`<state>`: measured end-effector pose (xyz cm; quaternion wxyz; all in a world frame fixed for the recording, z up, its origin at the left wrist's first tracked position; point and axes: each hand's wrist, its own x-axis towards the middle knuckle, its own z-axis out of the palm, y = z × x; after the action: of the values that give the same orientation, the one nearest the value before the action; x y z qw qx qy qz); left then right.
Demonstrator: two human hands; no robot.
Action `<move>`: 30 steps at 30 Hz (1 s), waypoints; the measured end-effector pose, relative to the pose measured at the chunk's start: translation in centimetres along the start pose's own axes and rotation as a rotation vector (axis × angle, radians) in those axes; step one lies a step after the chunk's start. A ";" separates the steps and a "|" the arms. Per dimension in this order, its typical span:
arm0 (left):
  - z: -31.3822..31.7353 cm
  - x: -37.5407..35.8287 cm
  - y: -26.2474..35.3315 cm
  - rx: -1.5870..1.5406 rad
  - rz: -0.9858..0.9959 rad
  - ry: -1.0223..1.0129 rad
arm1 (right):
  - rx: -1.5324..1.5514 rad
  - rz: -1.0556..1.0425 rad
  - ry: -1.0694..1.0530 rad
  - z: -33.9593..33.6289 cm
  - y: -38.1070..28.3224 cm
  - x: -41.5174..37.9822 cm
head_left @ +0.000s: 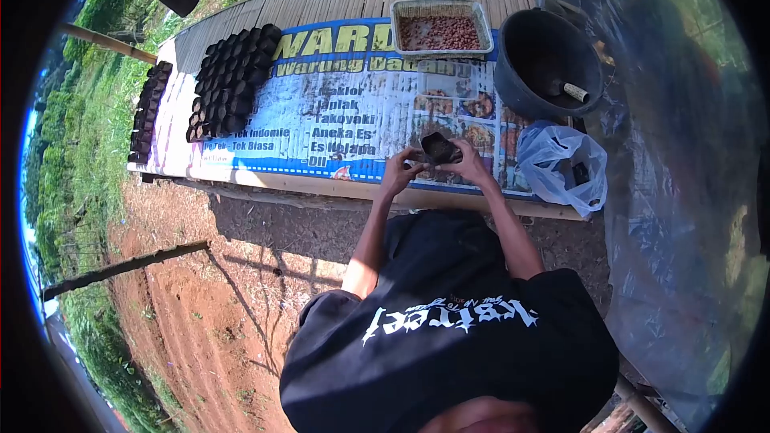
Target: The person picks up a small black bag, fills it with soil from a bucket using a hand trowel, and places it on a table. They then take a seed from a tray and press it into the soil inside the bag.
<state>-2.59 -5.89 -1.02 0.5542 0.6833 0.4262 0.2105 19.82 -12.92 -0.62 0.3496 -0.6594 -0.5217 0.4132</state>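
Observation:
A small black seedling bag (438, 149) is between my two hands, over the near edge of the banner-covered table, its open mouth facing up. Dark material shows inside it. My left hand (401, 170) grips the bag's left side, fingers curled. On the other side, my right hand (469, 163) is closed on the bag's right edge. Nearest to my right hand lies a clear plastic bag (553, 167) with something black inside.
Black seedling bags (233, 80) stand grouped at the left, beside another row (150, 112). A basket (399, 10) of reddish seeds sits at the back. A dark bucket (513, 72) with a pale-handled tool (574, 92) stands right, near plastic sheeting (674, 192).

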 end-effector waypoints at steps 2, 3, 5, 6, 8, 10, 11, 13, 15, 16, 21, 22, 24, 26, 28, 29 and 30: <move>0.4 -0.7 -0.4 0.028 0.000 0.023 | 0.073 0.002 -0.030 0.2 0.1 -0.2; 0.2 -1.4 1.5 0.021 -0.102 -0.006 | 0.106 0.013 -0.061 0.0 -0.5 -0.6; 0.7 -2.5 1.5 0.014 -0.059 0.062 | 0.162 -0.019 -0.046 0.7 -0.7 -1.2; 1.0 -3.0 1.1 0.012 -0.038 0.097 | 0.171 -0.001 -0.058 1.1 -0.5 -1.4; 1.5 -3.8 0.2 -0.027 -0.025 0.155 | 0.186 0.037 -0.079 1.8 0.0 -1.4; 1.7 -4.6 0.3 -0.082 -0.124 0.175 | 0.217 0.003 -0.092 2.5 0.3 -1.3; 1.7 -4.9 0.4 -0.092 -0.137 0.197 | 0.178 -0.019 -0.085 2.9 0.4 -1.2; 2.0 -5.4 -0.5 -0.113 -0.165 0.242 | 0.179 -0.031 -0.092 3.8 0.5 -0.9; 2.1 -5.9 -1.3 -0.120 -0.168 0.305 | 0.258 -0.012 -0.116 4.7 0.0 -0.4; 2.1 -6.0 -1.7 -0.122 -0.168 0.337 | 0.268 0.009 -0.129 5.1 -0.5 -0.3; 0.7 -6.8 -3.6 -0.092 -0.188 0.456 | 0.133 -0.052 -0.164 8.2 -0.3 2.1; 0.3 -7.0 -3.9 -0.110 -0.210 0.475 | 0.113 -0.036 -0.190 9.0 -0.1 2.8; -1.1 -7.0 -4.8 -0.100 -0.207 0.505 | 0.071 -0.004 -0.240 10.4 -0.5 4.2; -2.6 -6.8 -5.8 -0.120 -0.230 0.538 | 0.017 -0.085 -0.226 11.8 -1.8 5.2; -4.5 -6.9 -5.4 -0.170 -0.280 0.572 | -0.010 -0.107 -0.221 13.5 -3.4 6.8; -5.6 -6.7 -5.8 -0.190 -0.287 0.579 | -0.011 -0.081 -0.225 14.5 -4.1 7.5; -6.7 -6.2 -7.0 -0.228 -0.283 0.590 | -0.012 -0.055 -0.226 15.5 -4.9 8.5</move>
<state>-13.53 -6.96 -4.40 0.5035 0.4608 0.6325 0.3662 4.75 -3.12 -4.20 0.2957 -0.5961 -0.5783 0.4720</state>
